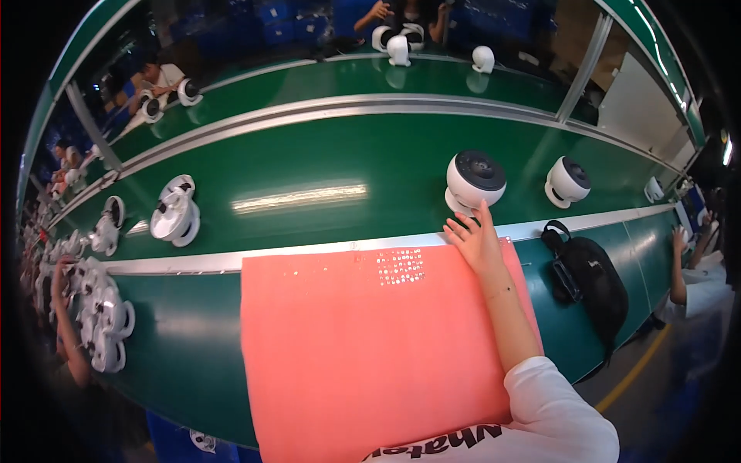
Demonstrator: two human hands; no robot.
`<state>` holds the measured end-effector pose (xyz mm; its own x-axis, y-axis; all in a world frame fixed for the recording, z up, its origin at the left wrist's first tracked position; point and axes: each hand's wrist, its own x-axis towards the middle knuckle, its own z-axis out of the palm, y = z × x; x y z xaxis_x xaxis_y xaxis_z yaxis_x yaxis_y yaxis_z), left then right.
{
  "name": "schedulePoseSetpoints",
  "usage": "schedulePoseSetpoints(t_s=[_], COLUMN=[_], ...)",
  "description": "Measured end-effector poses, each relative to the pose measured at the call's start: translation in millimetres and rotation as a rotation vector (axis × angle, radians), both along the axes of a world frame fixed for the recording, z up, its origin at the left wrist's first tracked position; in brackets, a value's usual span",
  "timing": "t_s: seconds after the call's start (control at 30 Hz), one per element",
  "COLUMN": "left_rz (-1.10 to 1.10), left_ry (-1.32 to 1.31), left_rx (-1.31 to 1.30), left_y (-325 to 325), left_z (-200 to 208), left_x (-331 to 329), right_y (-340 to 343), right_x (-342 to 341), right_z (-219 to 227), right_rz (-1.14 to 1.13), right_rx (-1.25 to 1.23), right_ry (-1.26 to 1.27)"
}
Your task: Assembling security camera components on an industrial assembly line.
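My right hand (476, 241) reaches forward over the far edge of the pink mat, fingers spread, nothing in its grasp. Its fingertips overlap the lower edge of a white ball-shaped device with a black round face (477, 176) on the green conveyor belt (324, 162); whether they touch it I cannot tell. Beneath my forearm lies the pink mat (363, 347), with rows of small shiny pieces (400, 266) near its far edge. My left hand is out of view.
A second white ball-shaped device (567, 183) stands farther right. Open white housings (176, 212) sit on the belt at left, and more white housings (106, 316) are heaped on the left bench. A black bag (593, 279) lies right of the mat. Other people work around the line.
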<state>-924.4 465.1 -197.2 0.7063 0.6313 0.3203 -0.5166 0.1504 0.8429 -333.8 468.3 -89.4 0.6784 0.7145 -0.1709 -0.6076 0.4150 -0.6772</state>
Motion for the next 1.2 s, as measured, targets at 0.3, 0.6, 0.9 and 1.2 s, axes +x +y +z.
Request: schedulePoseSetpoints(t_s=[0.3,0.6,0.9,1.2], left_rz=[-0.327,-0.513,-0.519,-0.475], left_ry=[0.26,0.54,0.915,0.998], left_rx=[-0.017,0.2,0.306,0.571], left_y=[34,-18,-94,-97], left_z=[6,24,114,194], left_x=[26,43,55,123], right_y=[-8,13,17,26], right_x=[-7,-15,-9,-45], right_z=[-5,-12,-27,-20], right_rz=[-0.007,-0.157,-0.004,-0.103], right_rx=[0.048,-0.022,-0.012,-0.248], right_ry=[-0.027,-0.09,-0.403,-1.0])
